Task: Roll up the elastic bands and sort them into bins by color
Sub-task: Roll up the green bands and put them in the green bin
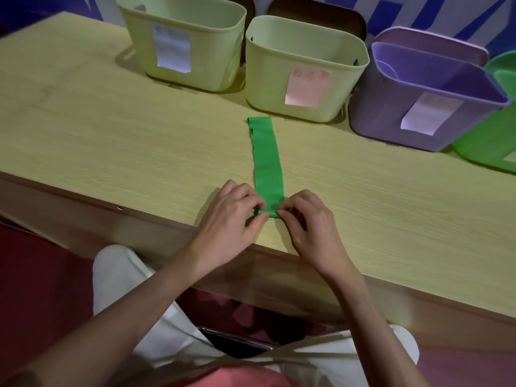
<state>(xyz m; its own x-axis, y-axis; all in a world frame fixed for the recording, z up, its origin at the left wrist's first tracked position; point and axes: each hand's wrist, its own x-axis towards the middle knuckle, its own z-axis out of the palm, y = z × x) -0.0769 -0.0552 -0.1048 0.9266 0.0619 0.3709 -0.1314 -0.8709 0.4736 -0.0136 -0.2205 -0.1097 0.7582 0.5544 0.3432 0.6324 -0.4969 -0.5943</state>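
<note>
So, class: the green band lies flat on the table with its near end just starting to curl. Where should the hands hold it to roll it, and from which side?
Hold the green band at its near, curled end, one hand on each edge: left hand and right hand pinch there. Come from the table's front edge and roll away, since the strip runs straight toward the bins.

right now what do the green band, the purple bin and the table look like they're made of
Flat green elastic band: thin matte rubber or stretch fabric, hard to tell; it lies limp and folds at the near end.
Purple rectangular bin: moulded plastic, smooth with a slight sheen.
Pale wooden table: printed-looking grain suggests laminate, matte.
</note>
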